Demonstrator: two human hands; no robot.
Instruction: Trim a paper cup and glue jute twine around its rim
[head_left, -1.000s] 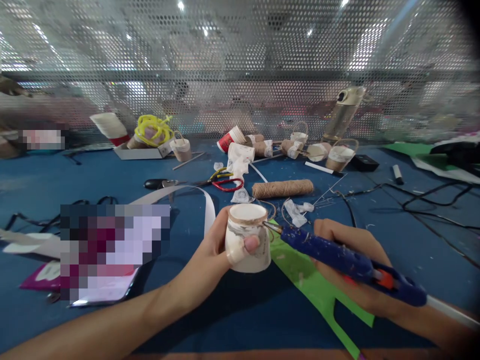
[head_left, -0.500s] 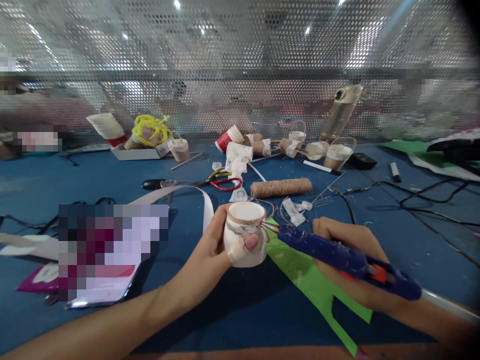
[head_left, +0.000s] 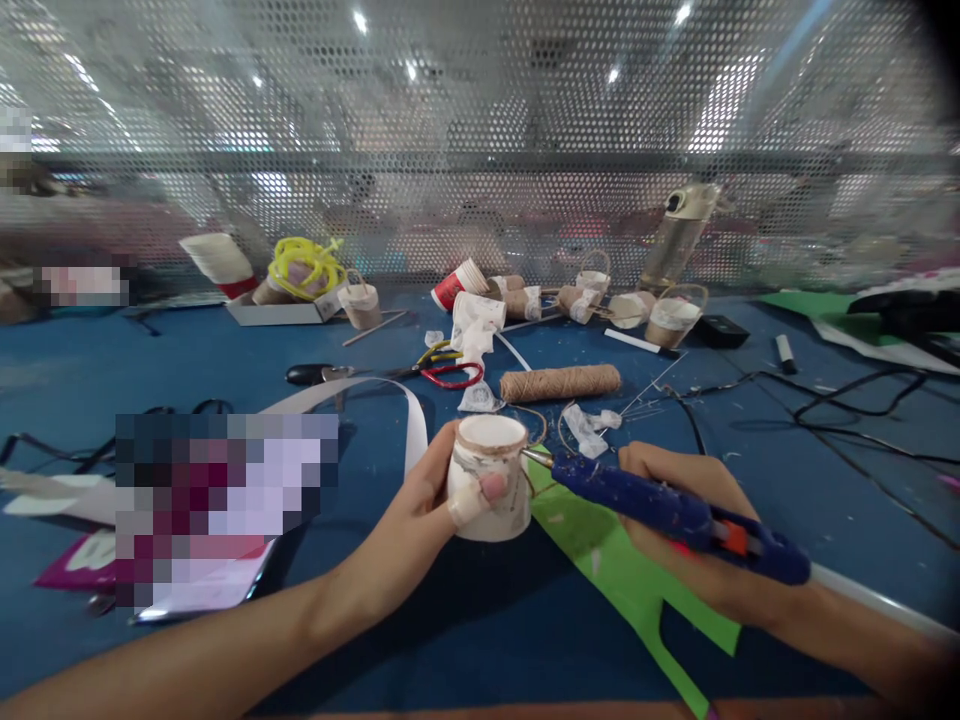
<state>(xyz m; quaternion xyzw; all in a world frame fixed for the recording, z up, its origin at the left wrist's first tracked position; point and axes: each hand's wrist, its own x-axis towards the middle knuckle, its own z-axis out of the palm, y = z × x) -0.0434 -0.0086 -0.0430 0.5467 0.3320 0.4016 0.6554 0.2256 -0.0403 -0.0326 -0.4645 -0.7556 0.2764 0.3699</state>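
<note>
A small white paper cup (head_left: 491, 510) with brown twine round its upper edge is gripped in my left hand (head_left: 439, 490). The thumb, with a bandage-like strip on it, lies across the cup's front. My right hand (head_left: 690, 500) is wrapped round a blue hot glue gun (head_left: 637, 495), and a clear glue stick juts from its back end. Its metal nozzle meets or nearly meets the twine at the cup's right side. Loose twine hangs by the cup. Under the glue gun lies a green sheet (head_left: 600, 560) with a cut-out edge.
Behind the cup lie a twine roll (head_left: 561, 382), red-and-yellow-handled scissors (head_left: 450, 372) and crumpled white scraps (head_left: 589, 425). Several small twine-wrapped baskets (head_left: 675, 318) stand along the mesh panel (head_left: 480, 130). Black cables (head_left: 810, 410) cross the right side; a blurred-out phone-like object (head_left: 217, 580) lies left.
The glue gun has shifted slightly left along with my right hand, its nozzle now closer to the twine. My left hand still holds the cup, a touch lower in view.
</note>
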